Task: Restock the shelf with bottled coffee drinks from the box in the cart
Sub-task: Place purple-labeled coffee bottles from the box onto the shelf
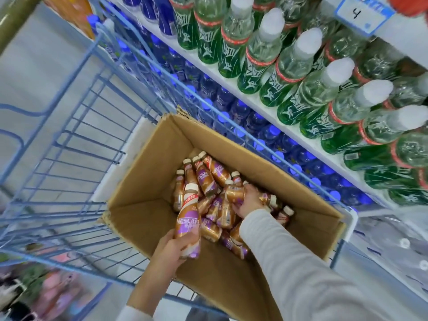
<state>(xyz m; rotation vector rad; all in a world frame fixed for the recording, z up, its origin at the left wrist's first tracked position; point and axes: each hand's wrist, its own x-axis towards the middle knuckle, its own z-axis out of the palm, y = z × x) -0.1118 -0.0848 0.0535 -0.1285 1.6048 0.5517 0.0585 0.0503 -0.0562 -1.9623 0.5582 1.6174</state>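
An open cardboard box (143,181) stands in the blue wire cart (76,126). Several brown-and-purple coffee bottles (208,177) with cream caps lie jumbled at its bottom. My left hand (171,249) grips one coffee bottle (188,218) by its lower half and holds it upright above the box's near side. My right hand (250,200), in a grey sleeve, reaches down into the pile and closes around the body of another coffee bottle (234,192) lying there.
Right of the cart runs a white shelf (261,105) packed with green bottles (298,70) with white caps. Below it stand rows of blue-capped bottles (234,117). A price tag (363,12) hangs top right. The grey floor lies left of the cart.
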